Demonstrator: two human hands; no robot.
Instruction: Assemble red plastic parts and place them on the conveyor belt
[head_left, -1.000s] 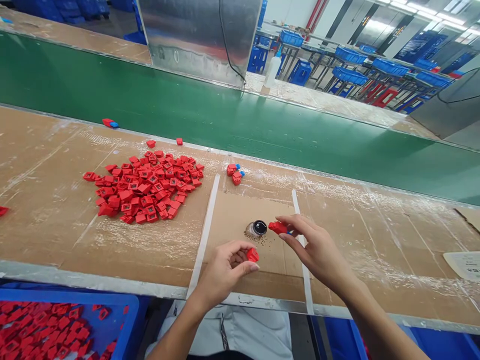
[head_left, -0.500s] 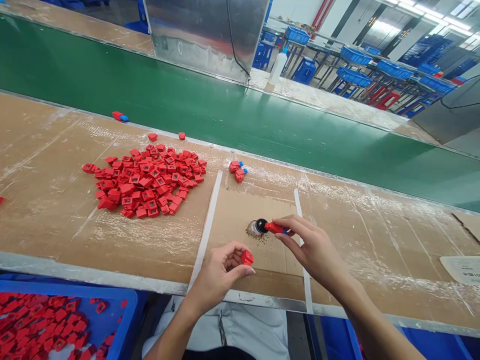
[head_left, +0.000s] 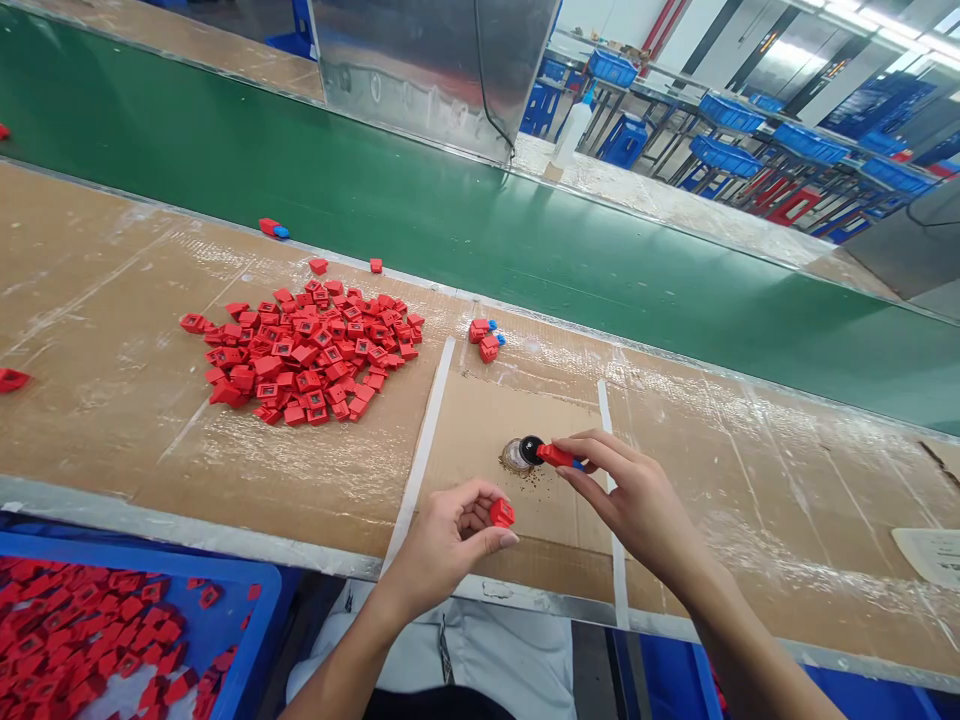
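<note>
My left hand (head_left: 459,532) is closed around a small red plastic block (head_left: 502,513), just above the cardboard. Between the thumb and fingers of my right hand (head_left: 626,490) is a red plastic piece with a blue end (head_left: 556,456). Its red tip meets the black round top (head_left: 532,450) of a small clear container (head_left: 514,456); whether it presses on it I cannot tell. Dark specks lie around the container on the cardboard sheet (head_left: 480,420). Further back rest two red-and-blue pieces (head_left: 487,340).
A large heap of red blocks (head_left: 307,350) lies to the left. Beyond the bench runs a green conveyor belt (head_left: 420,220), with a red-and-blue piece (head_left: 273,228) by its edge. A blue tray (head_left: 262,620) of red blocks stands below left. White strips (head_left: 421,450) border the cardboard.
The view has swung slightly left, so the scene sits further right. Both hands keep their grips and nearly the same places. A red piece now shows on the belt at far left.
</note>
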